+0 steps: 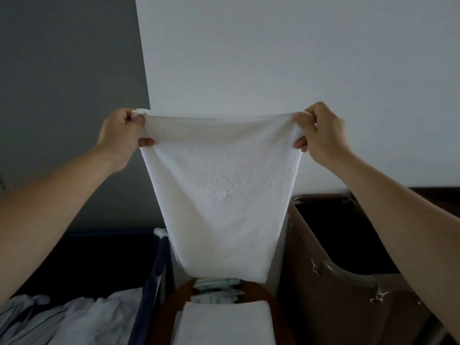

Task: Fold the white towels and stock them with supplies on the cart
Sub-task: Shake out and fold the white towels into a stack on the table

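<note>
A white towel (221,192) hangs spread out in front of me, held up by its two top corners. My left hand (119,135) grips the left corner and my right hand (321,133) grips the right corner, arms stretched forward. The towel's lower edge hangs just above the cart's brown wooden top (258,292). A folded white towel (224,324) lies flat on that top. Behind the folded one sit packets of supplies (216,291), partly hidden by the hanging towel.
A dark blue linen bag (82,260) on the left holds crumpled pale sheets (74,317). A brown bag (348,245) with a metal frame opens on the right. A white wall and a grey wall stand behind.
</note>
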`<state>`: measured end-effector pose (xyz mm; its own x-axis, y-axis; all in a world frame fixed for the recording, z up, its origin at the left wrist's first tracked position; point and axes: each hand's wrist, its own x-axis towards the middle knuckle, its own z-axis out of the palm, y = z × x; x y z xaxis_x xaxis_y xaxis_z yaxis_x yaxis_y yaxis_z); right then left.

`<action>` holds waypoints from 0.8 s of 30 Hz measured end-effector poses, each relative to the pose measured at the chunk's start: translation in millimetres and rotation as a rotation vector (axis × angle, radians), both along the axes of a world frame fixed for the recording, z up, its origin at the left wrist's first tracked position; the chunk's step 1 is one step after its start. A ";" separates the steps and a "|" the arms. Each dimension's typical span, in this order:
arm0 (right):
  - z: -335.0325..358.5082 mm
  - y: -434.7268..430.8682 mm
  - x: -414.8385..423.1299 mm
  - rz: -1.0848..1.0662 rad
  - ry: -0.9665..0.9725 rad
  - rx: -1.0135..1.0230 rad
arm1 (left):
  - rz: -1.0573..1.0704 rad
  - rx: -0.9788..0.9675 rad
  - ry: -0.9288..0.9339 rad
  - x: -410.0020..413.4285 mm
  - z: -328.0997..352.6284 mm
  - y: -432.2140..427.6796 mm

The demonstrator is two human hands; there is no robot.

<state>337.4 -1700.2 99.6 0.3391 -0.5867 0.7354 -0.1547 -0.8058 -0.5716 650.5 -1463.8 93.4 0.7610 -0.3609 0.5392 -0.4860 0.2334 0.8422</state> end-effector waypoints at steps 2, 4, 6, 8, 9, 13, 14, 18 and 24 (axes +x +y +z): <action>-11.5 16.5 -8.2 0.014 0.018 0.034 | -0.044 0.006 0.041 -12.0 -15.8 22.1; -31.1 35.2 -17.2 0.025 0.027 0.081 | -0.089 0.041 0.088 -26.4 -38.0 46.3; -57.3 55.4 -28.6 0.038 0.063 0.148 | -0.133 0.094 0.145 -41.9 -65.9 72.9; -86.2 76.1 -39.8 0.042 0.154 0.202 | -0.169 0.171 0.197 -55.1 -97.3 101.5; -100.9 86.0 -45.4 0.038 0.209 0.225 | -0.187 0.214 0.228 -59.7 -113.5 115.2; -160.1 119.1 -67.5 0.021 0.366 0.291 | -0.276 0.385 0.346 -72.9 -167.5 161.7; -174.4 126.9 -71.4 0.016 0.411 0.290 | -0.293 0.436 0.362 -74.4 -179.2 168.9; -231.5 139.4 -84.1 0.030 0.604 0.349 | -0.343 0.655 0.415 -77.4 -228.5 180.4; -291.2 100.0 -69.3 0.046 0.709 0.548 | -0.320 0.778 0.454 -55.7 -275.4 135.8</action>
<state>268.1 -1600.3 -191.5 0.6386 -0.7687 -0.0350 -0.5920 -0.4618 -0.6605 594.8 -1327.9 -182.0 0.6414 -0.7212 -0.2619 -0.0853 -0.4062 0.9098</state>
